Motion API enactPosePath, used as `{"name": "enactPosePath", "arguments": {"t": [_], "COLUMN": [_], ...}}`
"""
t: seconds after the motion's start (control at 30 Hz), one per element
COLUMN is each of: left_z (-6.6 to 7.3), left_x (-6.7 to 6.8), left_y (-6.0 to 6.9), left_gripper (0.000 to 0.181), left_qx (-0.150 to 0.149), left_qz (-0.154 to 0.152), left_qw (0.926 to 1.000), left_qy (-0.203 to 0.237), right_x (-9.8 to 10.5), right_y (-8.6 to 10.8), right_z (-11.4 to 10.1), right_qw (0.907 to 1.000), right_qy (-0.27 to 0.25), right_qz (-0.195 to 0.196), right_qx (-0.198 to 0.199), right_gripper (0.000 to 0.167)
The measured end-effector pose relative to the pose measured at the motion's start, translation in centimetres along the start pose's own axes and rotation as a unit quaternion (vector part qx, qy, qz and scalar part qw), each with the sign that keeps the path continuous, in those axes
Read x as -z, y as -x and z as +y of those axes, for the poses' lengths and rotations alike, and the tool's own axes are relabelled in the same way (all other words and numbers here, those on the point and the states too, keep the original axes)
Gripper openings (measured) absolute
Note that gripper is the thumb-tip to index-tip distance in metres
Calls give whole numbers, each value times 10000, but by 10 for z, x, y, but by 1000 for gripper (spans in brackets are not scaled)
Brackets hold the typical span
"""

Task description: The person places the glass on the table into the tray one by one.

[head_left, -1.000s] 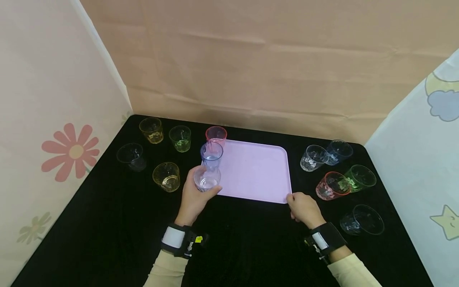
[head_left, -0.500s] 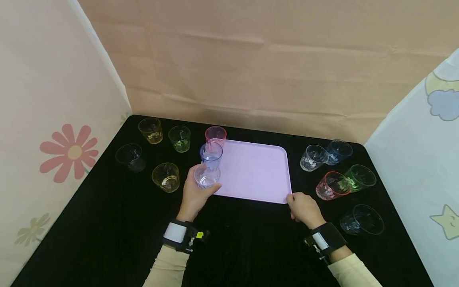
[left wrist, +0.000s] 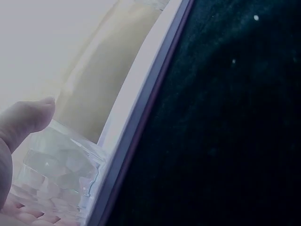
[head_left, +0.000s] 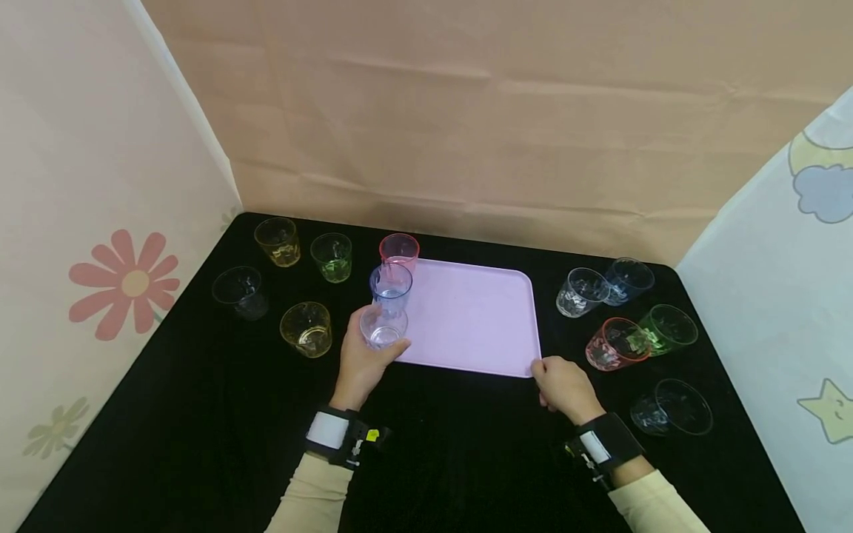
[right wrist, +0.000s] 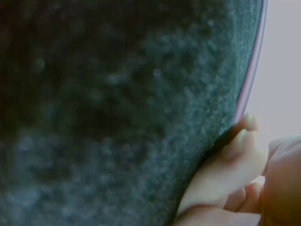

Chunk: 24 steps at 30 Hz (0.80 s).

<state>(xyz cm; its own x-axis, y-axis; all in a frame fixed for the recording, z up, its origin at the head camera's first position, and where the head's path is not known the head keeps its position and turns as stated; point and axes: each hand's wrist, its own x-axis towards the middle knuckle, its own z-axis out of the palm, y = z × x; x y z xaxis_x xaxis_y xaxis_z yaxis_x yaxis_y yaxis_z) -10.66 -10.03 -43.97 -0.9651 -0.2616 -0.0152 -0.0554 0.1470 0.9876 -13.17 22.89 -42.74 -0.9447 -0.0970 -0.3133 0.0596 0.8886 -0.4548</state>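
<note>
My left hand (head_left: 361, 365) grips a clear glass (head_left: 384, 334) at the front left corner of the pale purple tray (head_left: 476, 318). In the left wrist view the clear glass (left wrist: 59, 172) sits by the tray's rim, with the thumb on its near side. Just behind it on the tray stands a blue glass (head_left: 391, 285), and behind that a red-rimmed glass (head_left: 400, 252). My right hand (head_left: 566, 387) pinches the tray's front right corner. The right wrist view has the thumb and fingers at that rim (right wrist: 250, 84).
Left of the tray stand two yellow glasses (head_left: 278, 243) (head_left: 306, 330), a green glass (head_left: 332, 257) and a dark clear glass (head_left: 240, 292). To its right are a clear glass (head_left: 581, 293), a blue glass (head_left: 629, 281), a red glass (head_left: 616, 345), a green glass (head_left: 669, 330) and another clear glass (head_left: 673, 409).
My left hand and the clear glass have shifted very slightly away from me, toward the blue glass. The right hand stays on the tray corner.
</note>
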Motion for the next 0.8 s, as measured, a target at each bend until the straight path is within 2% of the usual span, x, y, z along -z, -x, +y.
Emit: {"name": "enactPosePath", "arguments": {"t": [0.57,0.8], "left_z": [-2,-2], "left_x": [-1,2], "left_y": [-1,-1], "left_gripper": [79,79], "left_qx": [-233,-135], "left_qz": [131,69], "left_qw": [9996,9997], "left_qy": [-115,-174], "right_x": [0,0], "right_y": [-1,0], "right_z": [0,-1], "right_qw": [10000,10000], "right_qy": [5,-19], "right_qz": [40,2], "right_qx": [58,10], "right_gripper": [39,40]}}
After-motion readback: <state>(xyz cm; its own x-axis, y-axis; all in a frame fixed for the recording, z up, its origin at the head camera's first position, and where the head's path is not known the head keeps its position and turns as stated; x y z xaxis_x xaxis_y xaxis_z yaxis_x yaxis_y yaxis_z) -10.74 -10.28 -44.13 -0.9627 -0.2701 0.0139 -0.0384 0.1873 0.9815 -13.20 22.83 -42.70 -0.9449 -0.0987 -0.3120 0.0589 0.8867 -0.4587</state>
